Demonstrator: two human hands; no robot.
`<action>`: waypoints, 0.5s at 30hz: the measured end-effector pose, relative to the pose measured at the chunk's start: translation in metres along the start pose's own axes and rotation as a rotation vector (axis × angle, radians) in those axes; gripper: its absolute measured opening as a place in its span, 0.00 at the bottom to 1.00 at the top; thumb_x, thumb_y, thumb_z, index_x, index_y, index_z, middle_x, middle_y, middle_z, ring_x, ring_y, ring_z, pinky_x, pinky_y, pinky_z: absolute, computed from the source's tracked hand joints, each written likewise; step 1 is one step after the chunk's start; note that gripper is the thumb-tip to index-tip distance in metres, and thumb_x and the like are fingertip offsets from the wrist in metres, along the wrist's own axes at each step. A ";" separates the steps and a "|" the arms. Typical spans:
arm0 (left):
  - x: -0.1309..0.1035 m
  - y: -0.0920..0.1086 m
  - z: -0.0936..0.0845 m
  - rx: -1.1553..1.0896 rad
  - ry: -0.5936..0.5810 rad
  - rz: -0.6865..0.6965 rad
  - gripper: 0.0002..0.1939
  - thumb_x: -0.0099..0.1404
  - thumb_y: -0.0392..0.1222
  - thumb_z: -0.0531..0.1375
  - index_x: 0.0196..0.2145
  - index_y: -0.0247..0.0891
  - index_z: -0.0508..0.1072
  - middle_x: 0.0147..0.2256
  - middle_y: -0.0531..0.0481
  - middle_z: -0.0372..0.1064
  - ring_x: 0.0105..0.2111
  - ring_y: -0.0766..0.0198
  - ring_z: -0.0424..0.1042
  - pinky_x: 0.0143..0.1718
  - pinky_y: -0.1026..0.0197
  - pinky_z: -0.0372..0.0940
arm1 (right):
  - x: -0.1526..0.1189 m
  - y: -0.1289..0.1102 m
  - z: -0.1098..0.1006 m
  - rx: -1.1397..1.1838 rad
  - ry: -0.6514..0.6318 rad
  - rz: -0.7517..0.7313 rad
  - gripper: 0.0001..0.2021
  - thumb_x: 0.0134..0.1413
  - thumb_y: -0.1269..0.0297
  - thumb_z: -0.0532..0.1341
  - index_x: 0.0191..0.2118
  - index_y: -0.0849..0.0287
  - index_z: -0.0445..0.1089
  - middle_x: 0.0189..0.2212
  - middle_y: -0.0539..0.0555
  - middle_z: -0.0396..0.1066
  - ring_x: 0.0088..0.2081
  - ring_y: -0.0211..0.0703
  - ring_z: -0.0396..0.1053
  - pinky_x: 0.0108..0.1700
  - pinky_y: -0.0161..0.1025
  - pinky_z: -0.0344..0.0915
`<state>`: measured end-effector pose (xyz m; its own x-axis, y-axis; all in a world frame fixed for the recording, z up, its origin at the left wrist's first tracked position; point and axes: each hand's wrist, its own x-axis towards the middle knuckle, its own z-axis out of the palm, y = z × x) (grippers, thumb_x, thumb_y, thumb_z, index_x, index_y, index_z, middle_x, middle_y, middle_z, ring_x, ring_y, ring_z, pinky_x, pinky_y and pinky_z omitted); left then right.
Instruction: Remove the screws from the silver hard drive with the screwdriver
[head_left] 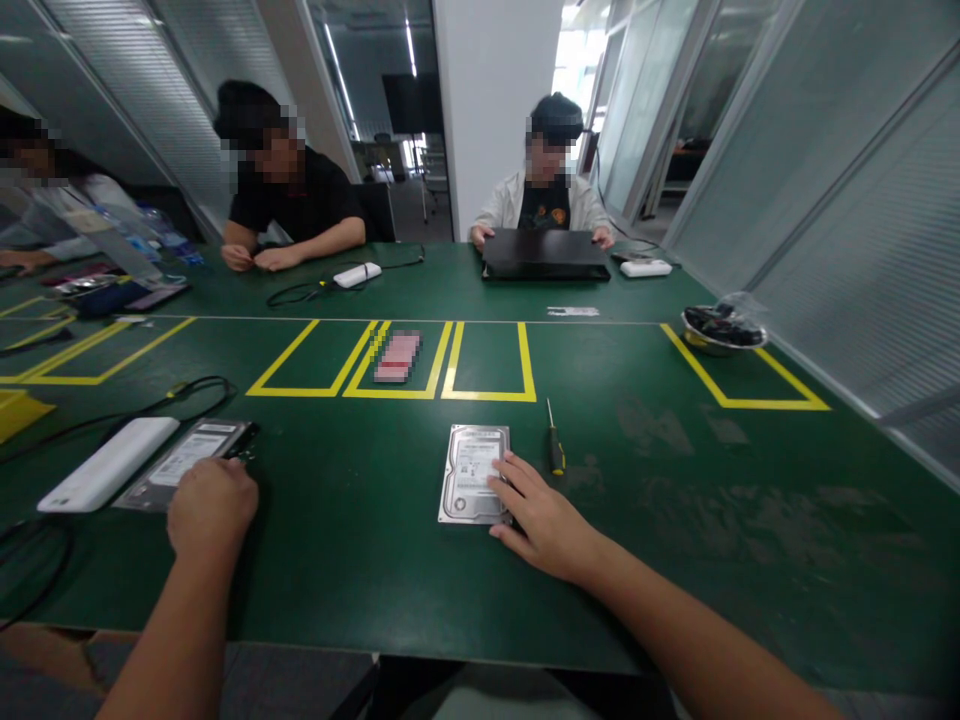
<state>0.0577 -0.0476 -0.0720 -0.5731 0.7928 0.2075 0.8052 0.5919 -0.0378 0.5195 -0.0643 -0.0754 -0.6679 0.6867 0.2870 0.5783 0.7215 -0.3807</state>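
Note:
A silver hard drive point(469, 470) with a white label lies flat on the green table in front of me. My right hand point(536, 515) rests at its right edge, fingers stretched out and touching the label side. Just beyond that hand lies a screwdriver point(555, 452) with a black and yellow handle. At the left, my left hand point(212, 508) is closed, fingertips bunched beside small dark screws point(244, 455); whatever it pinches is hidden. Partly under that hand is a second hard drive point(187, 455), next to a white power bank point(112, 465).
Yellow tape outlines point(487, 397) mark the table's middle, with a blurred pink object point(397, 357) in one. A metal bowl point(724, 330) holds dark items at the right. Black cables point(187, 388) run along the left. Across the table, a co-worker holds a black laptop-like case point(546, 255).

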 end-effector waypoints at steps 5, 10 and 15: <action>-0.009 0.025 -0.007 -0.180 0.036 0.131 0.20 0.72 0.48 0.42 0.36 0.35 0.67 0.29 0.45 0.67 0.31 0.53 0.68 0.30 0.60 0.56 | 0.000 0.001 0.001 0.000 -0.002 0.004 0.27 0.58 0.62 0.62 0.61 0.67 0.62 0.63 0.69 0.58 0.68 0.60 0.48 0.66 0.57 0.55; -0.035 0.077 -0.024 -0.597 -0.115 0.240 0.16 0.68 0.52 0.50 0.38 0.38 0.69 0.29 0.50 0.69 0.30 0.59 0.70 0.32 0.62 0.59 | -0.001 0.001 0.001 0.004 -0.001 0.004 0.27 0.58 0.62 0.62 0.60 0.68 0.62 0.62 0.69 0.58 0.68 0.60 0.47 0.66 0.56 0.54; -0.065 0.131 -0.028 -1.001 -0.295 0.444 0.16 0.66 0.54 0.55 0.37 0.37 0.69 0.29 0.51 0.70 0.30 0.62 0.71 0.32 0.63 0.63 | -0.001 0.001 0.001 0.002 -0.001 0.009 0.27 0.58 0.62 0.62 0.61 0.68 0.62 0.62 0.69 0.59 0.68 0.60 0.48 0.67 0.56 0.54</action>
<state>0.2048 -0.0255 -0.0628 -0.1136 0.9854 0.1268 0.6306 -0.0271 0.7757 0.5203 -0.0645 -0.0771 -0.6631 0.6934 0.2820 0.5835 0.7148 -0.3855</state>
